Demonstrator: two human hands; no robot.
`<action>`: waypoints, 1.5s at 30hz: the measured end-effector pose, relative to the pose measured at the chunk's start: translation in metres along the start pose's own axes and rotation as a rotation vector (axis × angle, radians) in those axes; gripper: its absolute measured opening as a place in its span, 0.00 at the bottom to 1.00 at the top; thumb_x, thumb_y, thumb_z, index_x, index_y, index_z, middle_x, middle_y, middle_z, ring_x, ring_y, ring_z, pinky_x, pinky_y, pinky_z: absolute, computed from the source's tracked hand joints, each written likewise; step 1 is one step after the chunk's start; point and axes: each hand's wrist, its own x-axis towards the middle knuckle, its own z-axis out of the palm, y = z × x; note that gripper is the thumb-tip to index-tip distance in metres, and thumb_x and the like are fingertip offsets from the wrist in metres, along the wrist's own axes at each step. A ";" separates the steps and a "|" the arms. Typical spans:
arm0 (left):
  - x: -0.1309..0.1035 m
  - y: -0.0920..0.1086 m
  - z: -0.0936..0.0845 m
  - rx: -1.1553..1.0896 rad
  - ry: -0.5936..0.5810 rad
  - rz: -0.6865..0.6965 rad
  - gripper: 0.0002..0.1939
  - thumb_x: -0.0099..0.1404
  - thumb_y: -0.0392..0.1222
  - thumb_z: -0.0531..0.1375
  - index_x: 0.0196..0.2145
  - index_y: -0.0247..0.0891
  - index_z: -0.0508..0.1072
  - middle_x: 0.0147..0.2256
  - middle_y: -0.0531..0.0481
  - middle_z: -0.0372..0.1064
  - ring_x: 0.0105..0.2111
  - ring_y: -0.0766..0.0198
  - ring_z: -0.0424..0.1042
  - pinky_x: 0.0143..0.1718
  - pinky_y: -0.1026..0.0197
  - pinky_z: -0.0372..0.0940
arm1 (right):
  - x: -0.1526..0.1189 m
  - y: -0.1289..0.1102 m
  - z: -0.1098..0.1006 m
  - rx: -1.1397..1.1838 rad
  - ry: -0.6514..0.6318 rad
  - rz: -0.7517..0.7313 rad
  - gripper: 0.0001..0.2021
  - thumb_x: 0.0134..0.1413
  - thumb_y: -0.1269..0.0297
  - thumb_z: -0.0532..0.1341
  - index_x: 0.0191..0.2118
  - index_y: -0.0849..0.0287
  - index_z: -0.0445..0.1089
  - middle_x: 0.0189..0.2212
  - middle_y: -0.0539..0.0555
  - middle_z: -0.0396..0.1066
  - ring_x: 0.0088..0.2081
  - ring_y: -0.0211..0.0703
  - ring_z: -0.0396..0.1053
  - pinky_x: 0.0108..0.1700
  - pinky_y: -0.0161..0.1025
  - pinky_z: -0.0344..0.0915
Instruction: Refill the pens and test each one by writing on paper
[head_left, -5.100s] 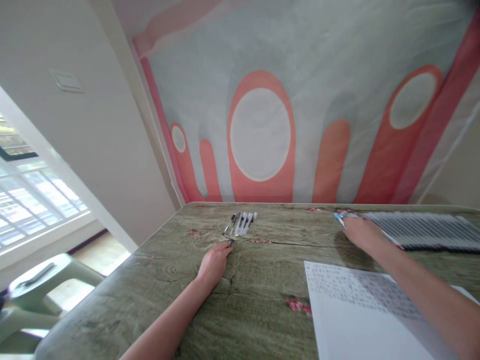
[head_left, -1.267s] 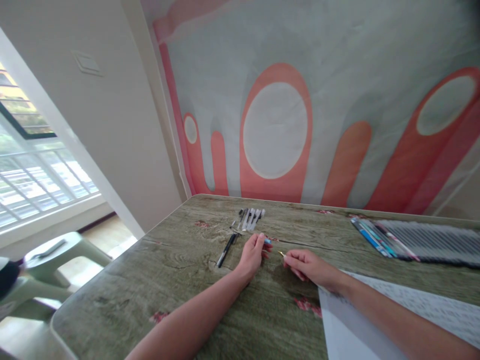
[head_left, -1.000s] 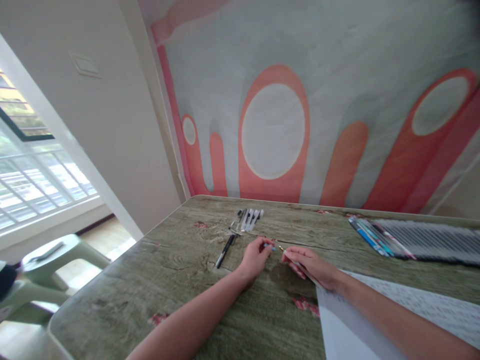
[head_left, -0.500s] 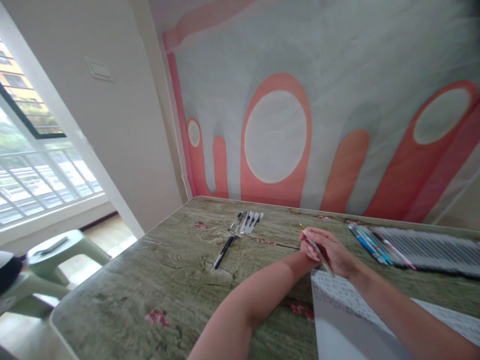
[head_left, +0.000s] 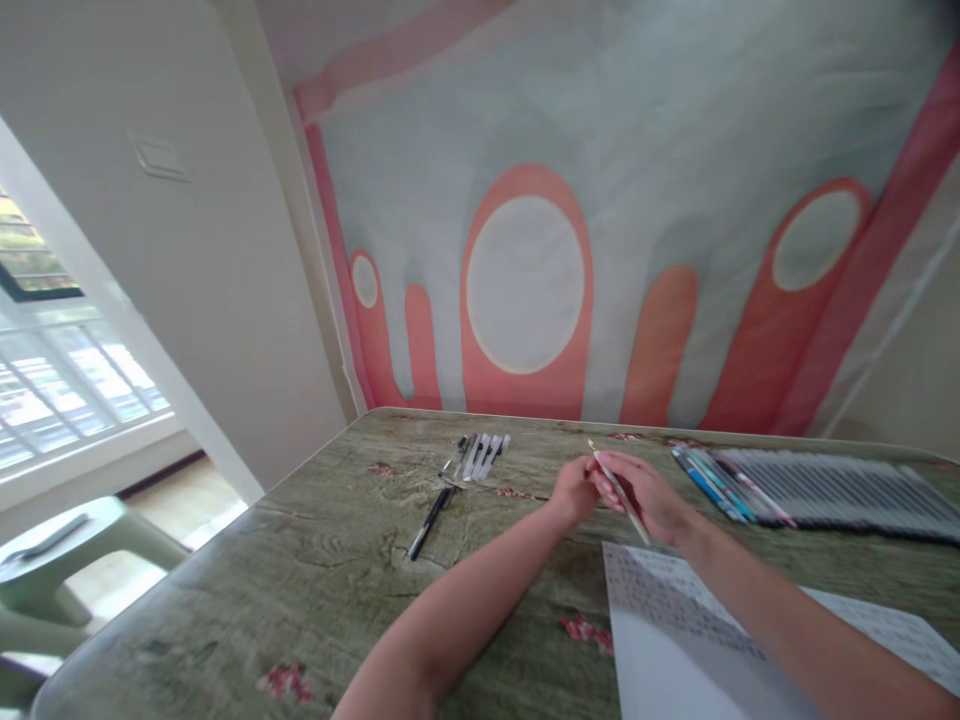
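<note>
My right hand (head_left: 654,500) is closed around a slim white pen (head_left: 631,513), held slanted with its gold-coloured tip up and away from me. Beside it, my left hand (head_left: 574,488) is closed, its fingertips meeting the right hand's fingers; what they pinch, if anything, is hidden. Both hands are above the table, just beyond the top edge of a white sheet (head_left: 652,640) covered in rows of handwriting at its upper part. My right forearm crosses over the sheet.
Left of the hands, black pens (head_left: 430,523) and a row of pens and white caps (head_left: 480,457) lie on the wood-patterned table (head_left: 337,560). To the right is a long row of grey pens or refills (head_left: 840,490) with blue and pink pens (head_left: 720,485). A green stool (head_left: 97,530) stands at left.
The view has turned slightly to the right. My left hand has drawn a little away to the left from the right hand, which still holds the pen.
</note>
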 end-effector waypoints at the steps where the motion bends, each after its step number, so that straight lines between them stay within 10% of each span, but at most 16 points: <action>1: -0.007 0.004 -0.011 0.017 0.020 0.003 0.16 0.60 0.47 0.54 0.39 0.31 0.69 0.36 0.45 0.69 0.34 0.61 0.68 0.33 0.61 0.63 | 0.002 0.004 -0.001 -0.005 0.005 0.017 0.12 0.50 0.56 0.57 0.30 0.61 0.66 0.17 0.46 0.56 0.17 0.29 0.52 0.17 0.28 0.48; 8: -0.064 0.015 -0.062 0.106 0.108 0.060 0.23 0.56 0.51 0.57 0.46 0.35 0.68 0.40 0.43 0.69 0.40 0.62 0.67 0.38 0.63 0.58 | 0.003 0.039 0.007 -0.145 -0.022 0.201 0.18 0.49 0.49 0.55 0.34 0.60 0.66 0.16 0.45 0.60 0.15 0.29 0.54 0.16 0.28 0.49; 23: -0.069 0.002 -0.064 0.145 0.276 0.123 0.19 0.50 0.54 0.61 0.22 0.31 0.69 0.19 0.53 0.63 0.20 0.73 0.59 0.25 0.67 0.54 | -0.007 0.051 0.020 -0.461 -0.094 0.112 0.19 0.47 0.47 0.55 0.27 0.62 0.64 0.15 0.46 0.62 0.17 0.30 0.58 0.20 0.29 0.53; 32: -0.065 0.024 -0.076 0.042 0.408 0.186 0.19 0.50 0.53 0.61 0.32 0.34 0.71 0.32 0.47 0.68 0.29 0.69 0.65 0.31 0.67 0.60 | -0.009 0.050 0.021 -0.445 -0.102 0.142 0.18 0.47 0.49 0.56 0.26 0.61 0.62 0.16 0.46 0.61 0.17 0.30 0.57 0.20 0.29 0.53; 40: -0.080 0.113 -0.157 1.314 0.543 0.122 0.13 0.51 0.44 0.59 0.34 0.36 0.74 0.30 0.49 0.71 0.32 0.63 0.68 0.34 0.65 0.59 | -0.008 0.054 0.020 -0.444 -0.096 0.160 0.19 0.47 0.47 0.56 0.26 0.60 0.62 0.16 0.46 0.61 0.17 0.30 0.56 0.19 0.29 0.51; 45: -0.092 0.116 -0.194 1.708 0.644 -0.336 0.08 0.47 0.40 0.61 0.28 0.36 0.74 0.29 0.45 0.72 0.31 0.60 0.70 0.30 0.65 0.60 | -0.008 0.056 0.019 -0.477 -0.097 0.165 0.18 0.47 0.46 0.55 0.28 0.60 0.63 0.17 0.46 0.62 0.18 0.31 0.57 0.20 0.29 0.52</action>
